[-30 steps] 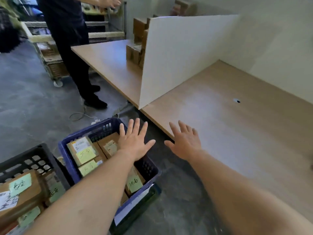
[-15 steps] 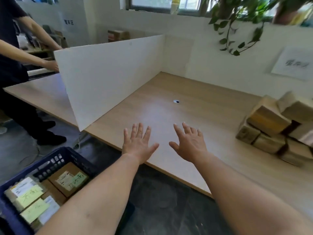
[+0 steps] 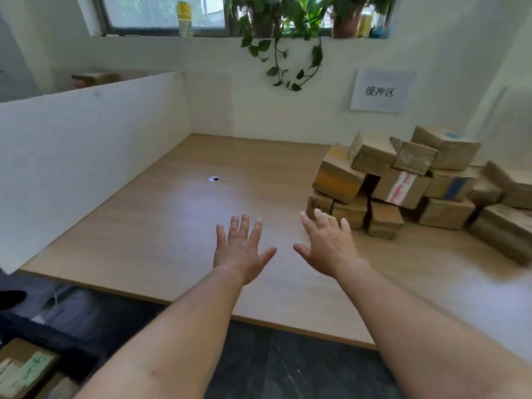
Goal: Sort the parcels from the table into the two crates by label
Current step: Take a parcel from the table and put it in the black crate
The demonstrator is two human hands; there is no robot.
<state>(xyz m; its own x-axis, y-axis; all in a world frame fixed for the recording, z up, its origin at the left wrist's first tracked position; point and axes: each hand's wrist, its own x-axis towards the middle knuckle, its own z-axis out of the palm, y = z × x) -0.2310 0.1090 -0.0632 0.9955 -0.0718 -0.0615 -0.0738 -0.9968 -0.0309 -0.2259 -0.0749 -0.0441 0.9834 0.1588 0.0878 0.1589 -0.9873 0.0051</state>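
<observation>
A pile of brown cardboard parcels is stacked at the right of the wooden table. My left hand hovers over the table's middle, fingers straight and spread, holding nothing. My right hand is beside it, also spread and empty, its fingertips close to the lowest parcels at the pile's left edge. At the bottom left corner a dark blue crate shows only partly, with a labelled parcel inside it. A second crate is out of view.
A white divider board stands along the table's left side. A small black-and-white dot marks the tabletop. A paper sign hangs on the back wall under plants on the windowsill. The floor in front is dark.
My view has swung right and up, away from the crates toward the table. The parcel pile has come fully into view. Both hands stay spread and empty and now reach nearer the pile.
</observation>
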